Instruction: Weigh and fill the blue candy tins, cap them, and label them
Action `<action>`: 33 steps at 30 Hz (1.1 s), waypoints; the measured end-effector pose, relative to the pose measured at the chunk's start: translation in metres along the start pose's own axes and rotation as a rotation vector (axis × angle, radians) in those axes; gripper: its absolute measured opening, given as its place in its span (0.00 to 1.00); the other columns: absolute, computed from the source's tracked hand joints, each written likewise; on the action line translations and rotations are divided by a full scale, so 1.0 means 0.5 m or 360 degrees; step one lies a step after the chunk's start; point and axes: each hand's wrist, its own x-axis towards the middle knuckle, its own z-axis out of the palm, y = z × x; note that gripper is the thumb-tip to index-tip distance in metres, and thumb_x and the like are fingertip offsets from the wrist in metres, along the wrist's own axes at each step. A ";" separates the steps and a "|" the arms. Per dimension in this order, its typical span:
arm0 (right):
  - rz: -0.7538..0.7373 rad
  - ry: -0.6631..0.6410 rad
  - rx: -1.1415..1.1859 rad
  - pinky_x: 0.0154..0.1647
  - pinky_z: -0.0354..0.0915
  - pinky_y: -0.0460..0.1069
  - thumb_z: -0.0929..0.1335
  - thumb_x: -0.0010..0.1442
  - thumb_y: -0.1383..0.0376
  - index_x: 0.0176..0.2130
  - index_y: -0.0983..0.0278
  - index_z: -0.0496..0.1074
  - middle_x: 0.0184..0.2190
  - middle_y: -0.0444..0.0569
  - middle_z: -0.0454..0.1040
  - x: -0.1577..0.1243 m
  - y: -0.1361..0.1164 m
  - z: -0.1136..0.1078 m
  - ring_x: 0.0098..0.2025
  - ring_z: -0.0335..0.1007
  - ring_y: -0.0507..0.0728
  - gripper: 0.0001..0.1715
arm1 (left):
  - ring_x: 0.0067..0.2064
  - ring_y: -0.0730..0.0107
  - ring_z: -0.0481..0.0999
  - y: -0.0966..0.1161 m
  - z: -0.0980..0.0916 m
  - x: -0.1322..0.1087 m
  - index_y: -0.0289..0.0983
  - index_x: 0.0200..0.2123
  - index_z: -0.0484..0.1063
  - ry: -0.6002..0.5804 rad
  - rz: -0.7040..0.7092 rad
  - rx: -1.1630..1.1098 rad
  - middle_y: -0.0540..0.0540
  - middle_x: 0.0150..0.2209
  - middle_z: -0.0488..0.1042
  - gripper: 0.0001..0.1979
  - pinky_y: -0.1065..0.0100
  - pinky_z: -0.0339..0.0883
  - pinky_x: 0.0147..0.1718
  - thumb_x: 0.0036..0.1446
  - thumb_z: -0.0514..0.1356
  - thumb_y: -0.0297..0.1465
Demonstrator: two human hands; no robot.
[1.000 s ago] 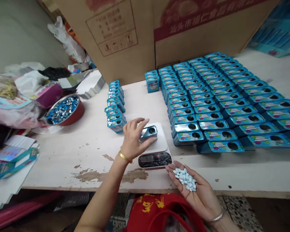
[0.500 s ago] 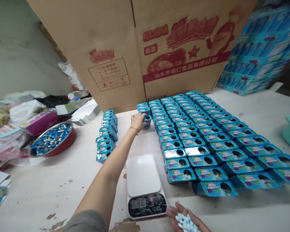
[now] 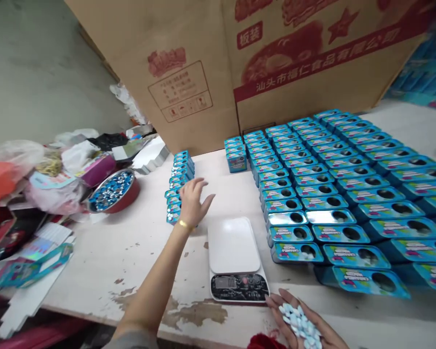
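Hovering, as seen from the head camera, with thumb and fingers spread well apart, the left hand [image 3: 194, 203] is shown with nothing visibly held. At its left, and reaching away beyond it, a narrow row of small printed blue boxes [image 3: 180, 177] is set on the worn white tabletop [image 3: 105, 252]. The row's long axis is directed away from the person, toward the tall brown cardboard carton [image 3: 189, 114], while each box is turned crosswise to it. The near end is partly hidden by the hand, so contact cannot be told; some pale pieces are seen on the nearest boxes. By far the nearer hand to this row is the left one: the right hand [image 3: 318, 317] is placed low at the right, across the flat white kitchen scale [image 3: 234, 245]. Its palm is turned up and cupped, with loosely unfolded fingers, and a heap of small pale blue and white candies [image 3: 300, 322] is carried there. Its fingertips are held at the scale's near right corner, though whether they touch cannot be told. A large block of blue boxes with round dark holes [image 3: 315, 190] is arrayed to the scale's right.
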 end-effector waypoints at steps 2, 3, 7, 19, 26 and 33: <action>0.0063 -0.0009 -0.0052 0.52 0.67 0.54 0.69 0.51 0.75 0.40 0.66 0.77 0.45 0.57 0.76 -0.011 0.004 0.011 0.50 0.70 0.61 0.15 | 0.53 0.56 0.64 -0.024 -0.046 -0.090 0.39 0.44 0.67 0.0084 -0.0194 0.0144 0.40 0.51 0.67 0.17 0.57 0.53 0.50 0.55 0.59 0.42; 0.0086 -0.0006 -0.0061 0.53 0.66 0.54 0.69 0.51 0.76 0.40 0.66 0.77 0.45 0.57 0.76 -0.017 0.005 0.019 0.50 0.70 0.61 0.15 | 0.53 0.54 0.64 -0.038 -0.058 -0.126 0.39 0.42 0.68 0.0072 -0.0253 0.0224 0.40 0.52 0.67 0.17 0.55 0.53 0.50 0.53 0.60 0.42; 0.0134 0.0032 0.0010 0.51 0.68 0.53 0.67 0.53 0.75 0.40 0.69 0.76 0.44 0.59 0.77 -0.044 0.014 0.048 0.51 0.70 0.62 0.13 | 0.56 0.51 0.61 -0.085 -0.062 -0.202 0.42 0.40 0.70 -0.0202 -0.0153 0.0458 0.41 0.55 0.64 0.10 0.52 0.52 0.50 0.55 0.59 0.38; 0.0094 0.0080 0.0081 0.50 0.69 0.52 0.62 0.59 0.73 0.41 0.73 0.74 0.42 0.60 0.77 -0.099 0.018 0.056 0.52 0.68 0.62 0.13 | 0.40 0.64 0.70 0.098 -0.174 -0.127 0.37 0.36 0.68 -0.0623 0.0408 0.0194 0.43 0.41 0.70 0.07 0.65 0.62 0.37 0.59 0.54 0.34; 0.0078 0.0092 0.0101 0.49 0.70 0.52 0.61 0.60 0.73 0.41 0.73 0.73 0.42 0.61 0.77 -0.113 0.019 0.054 0.53 0.67 0.63 0.14 | 0.41 0.62 0.71 0.184 -0.114 -0.109 0.36 0.41 0.65 -0.0877 0.0476 0.0074 0.45 0.41 0.72 0.09 0.63 0.63 0.38 0.56 0.57 0.32; 0.0079 0.0073 0.0104 0.49 0.70 0.51 0.59 0.61 0.72 0.41 0.71 0.74 0.42 0.57 0.78 -0.116 0.009 0.044 0.52 0.68 0.60 0.16 | 0.45 0.65 0.72 0.119 -0.131 -0.129 0.36 0.47 0.64 -0.0253 0.0241 -0.0495 0.43 0.44 0.72 0.17 0.64 0.65 0.43 0.56 0.58 0.38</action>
